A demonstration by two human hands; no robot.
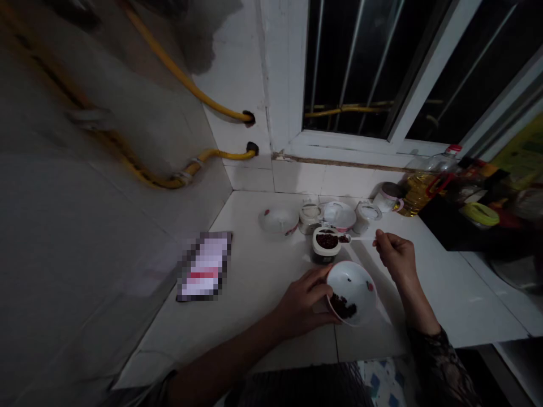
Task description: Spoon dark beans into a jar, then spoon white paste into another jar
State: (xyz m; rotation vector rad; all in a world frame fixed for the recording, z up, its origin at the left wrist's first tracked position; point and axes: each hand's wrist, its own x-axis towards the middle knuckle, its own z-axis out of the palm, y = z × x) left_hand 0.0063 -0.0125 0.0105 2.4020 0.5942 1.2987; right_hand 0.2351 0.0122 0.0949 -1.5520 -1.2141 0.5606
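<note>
Pinching the spoon [360,238] handle in right hand [396,257] fingertips, just right of frame centre; clasping the rim of the tilted bowl [354,288] with left hand [303,302] fingers, below. Could spill dark bits onto the counter [254,271] between jar [326,246] and bowl if tipped in transit. Lies nearly level, long axis left-right, scoop end pointing left over the jar.

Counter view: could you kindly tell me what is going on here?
A person works at a white counter. The left hand holds a tilted white bowl with dark bits at its low side. The right hand holds a small spoon, loaded with dark red bits, at the rim of an open jar. More jars and an oil bottle stand behind.
</note>
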